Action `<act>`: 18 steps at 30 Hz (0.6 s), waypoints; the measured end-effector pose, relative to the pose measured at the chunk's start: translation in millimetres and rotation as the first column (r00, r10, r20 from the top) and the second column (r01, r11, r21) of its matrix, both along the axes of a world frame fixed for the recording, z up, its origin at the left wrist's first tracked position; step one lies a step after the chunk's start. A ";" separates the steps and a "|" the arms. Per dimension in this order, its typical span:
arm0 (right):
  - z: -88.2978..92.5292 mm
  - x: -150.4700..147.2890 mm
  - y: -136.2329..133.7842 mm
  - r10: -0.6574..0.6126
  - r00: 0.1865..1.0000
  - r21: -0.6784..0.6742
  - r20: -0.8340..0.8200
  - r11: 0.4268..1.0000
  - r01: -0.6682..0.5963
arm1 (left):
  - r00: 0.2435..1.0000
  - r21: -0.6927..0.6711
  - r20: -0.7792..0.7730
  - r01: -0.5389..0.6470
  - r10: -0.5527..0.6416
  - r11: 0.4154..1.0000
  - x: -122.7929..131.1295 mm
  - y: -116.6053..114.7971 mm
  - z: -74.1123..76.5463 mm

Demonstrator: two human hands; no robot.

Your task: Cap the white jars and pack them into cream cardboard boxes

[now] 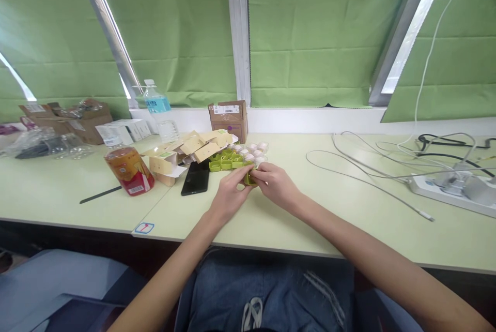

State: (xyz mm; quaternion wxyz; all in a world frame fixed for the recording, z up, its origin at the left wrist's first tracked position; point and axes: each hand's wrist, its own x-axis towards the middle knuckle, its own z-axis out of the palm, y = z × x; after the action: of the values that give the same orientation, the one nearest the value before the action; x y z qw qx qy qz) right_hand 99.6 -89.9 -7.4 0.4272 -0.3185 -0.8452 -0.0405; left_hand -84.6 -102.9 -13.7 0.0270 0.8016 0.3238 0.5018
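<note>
Blue jeans (263, 290) with a pale drawstring (251, 314) fill the near edge, and right above them runs the pale tabletop (310, 218). Stuck at its front edge, a little blue-framed sticker (144, 227) carries a red mark, maybe a 7.

Now to the action: left hand (231, 192) and right hand (277, 182) meet, fingertips pinching one small green piece (249, 179) between them! It sits just in front of a cluster of green pieces (227, 160); whether it touches the table is hidden by the fingers.

Left of the hands lies a dark phone (196, 178), and beyond that leans an orange-and-red labelled bottle (129, 170), barcode showing low on the label, its lettering too small to read. A dark strip (99, 195) lies beside it. Over on the right, a white power strip (449, 190) feeds a tangle of cables (372, 169).

Further back, cream boxes (205, 151) pile up, with whitish round pieces (256, 152) alongside. Behind stands a brown carton (229, 121) wearing a white printed label and a purple logo, both illegible. A clear water bottle (160, 115) shows a blue label with dark characters, unreadable too, and green blinds (310, 32) close off the far side.
</note>
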 end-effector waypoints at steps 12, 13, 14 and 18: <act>16.2 11.8 -0.4 0.209 0.938 -0.331 -0.276 0.896 -0.297 | 0.998 -0.094 0.044 -0.035 0.039 0.995 3.1 0.1 1.4; 19.0 14.0 -1.0 0.244 0.933 -0.357 -0.263 0.874 -0.329 | 0.998 -0.097 0.048 -0.029 0.033 0.995 3.1 0.3 1.7; 20.9 15.7 -1.6 0.269 0.927 -0.374 -0.261 0.857 -0.354 | 0.998 -0.100 0.054 -0.023 0.028 0.995 3.1 0.4 2.0; 19.6 14.7 -1.7 0.219 0.890 -0.424 -0.400 0.817 -0.391 | 0.995 -0.126 0.095 -0.003 0.015 0.992 4.5 -0.3 3.5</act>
State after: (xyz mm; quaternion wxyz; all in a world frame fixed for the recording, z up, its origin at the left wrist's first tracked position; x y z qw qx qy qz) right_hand 114.3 -91.6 12.2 0.4688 -0.2773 -0.7829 0.3008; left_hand -80.1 -103.1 -10.2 0.0909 0.7718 0.3568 0.5185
